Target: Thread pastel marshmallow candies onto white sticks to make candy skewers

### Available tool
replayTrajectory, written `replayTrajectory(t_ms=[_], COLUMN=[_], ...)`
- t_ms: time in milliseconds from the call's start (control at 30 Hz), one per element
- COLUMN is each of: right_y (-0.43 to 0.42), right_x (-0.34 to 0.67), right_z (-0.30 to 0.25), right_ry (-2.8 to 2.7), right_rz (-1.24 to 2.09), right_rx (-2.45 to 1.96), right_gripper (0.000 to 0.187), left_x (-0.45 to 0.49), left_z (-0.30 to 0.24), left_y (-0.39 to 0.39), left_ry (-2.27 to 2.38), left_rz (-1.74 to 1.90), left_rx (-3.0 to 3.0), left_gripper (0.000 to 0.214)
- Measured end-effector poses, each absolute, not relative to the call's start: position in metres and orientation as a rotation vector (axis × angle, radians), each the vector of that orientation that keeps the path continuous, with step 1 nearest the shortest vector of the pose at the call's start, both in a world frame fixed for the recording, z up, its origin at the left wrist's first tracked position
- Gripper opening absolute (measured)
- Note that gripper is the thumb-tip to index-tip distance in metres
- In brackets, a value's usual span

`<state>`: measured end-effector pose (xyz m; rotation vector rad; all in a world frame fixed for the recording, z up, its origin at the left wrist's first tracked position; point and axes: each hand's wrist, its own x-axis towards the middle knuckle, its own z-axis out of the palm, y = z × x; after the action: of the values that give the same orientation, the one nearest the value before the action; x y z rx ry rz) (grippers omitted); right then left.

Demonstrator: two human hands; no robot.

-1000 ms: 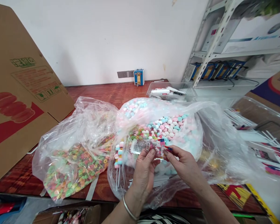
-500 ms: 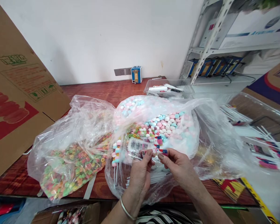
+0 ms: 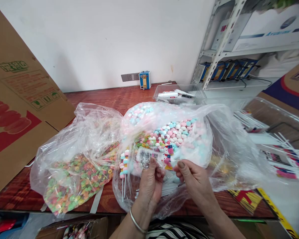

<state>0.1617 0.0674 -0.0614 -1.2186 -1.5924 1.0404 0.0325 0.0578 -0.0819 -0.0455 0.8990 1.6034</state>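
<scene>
Head view: left grip (image 3: pixel 150 184) pinches wrappers (image 3: pixel 145 156), right grip (image 3: pixel 198 181) unclear, candy bag (image 3: pixel 164 114) beneath, carton (image 3: pixel 17 99) far left.

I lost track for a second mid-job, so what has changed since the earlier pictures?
The right hand has moved right, away from the packets' printed end; whether it still touches their edge, I can't tell. The left hand has moved slightly left and still holds the packets. The candy bags and marshmallow sticks stayed put.
</scene>
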Motion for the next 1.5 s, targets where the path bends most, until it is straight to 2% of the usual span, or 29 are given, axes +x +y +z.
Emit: replayTrajectory(t_ms=[133,200,300,500,700,900,1100,1267,1500], right_y=[0.06,0.057,0.055,0.056,0.056,0.059,0.051,0.047,0.047], right_x=[0.162,0.16,0.156,0.152,0.152,0.156,0.155,0.152,0.15], right_z=[-0.048,-0.044,-0.044,-0.054,-0.054,-0.052,-0.041,-0.038,-0.041], right_ry=[-1.614,-1.664,-1.741,-1.838,-1.853,-1.877,-1.927,-1.956,-1.975], right_rz=[0.786,0.669,0.621,0.742,0.645,0.488,0.555,0.497,0.492], right_rx=[-1.005,-0.931,-0.907,-0.932,-0.914,-0.948,-0.858,-0.862,-0.888], right_gripper=[0.015,0.011,0.012,0.011,0.013,0.002,0.027,0.024,0.018], left_x=[0.031,0.031,0.033,0.033,0.024,0.013,0.01,0.012,0.012], left_z=[-0.077,-0.077,-0.077,-0.081,-0.077,-0.08,-0.078,-0.07,-0.072], left_y=[0.058,0.058,0.057,0.051,0.048,0.047,0.049,0.048,0.045], left_ry=[0.858,0.856,0.864,0.856,0.75,0.643,0.68,0.714,0.707], left_rz=[1.593,1.596,1.621,1.661,1.468,1.334,1.359,1.294,1.422], left_rx=[-0.114,-0.119,-0.093,0.103,0.251,0.195,-0.043,-0.034,0.077], left_gripper=[0.05,0.05,0.048,0.041,0.034,0.03,0.035,0.036,0.033])
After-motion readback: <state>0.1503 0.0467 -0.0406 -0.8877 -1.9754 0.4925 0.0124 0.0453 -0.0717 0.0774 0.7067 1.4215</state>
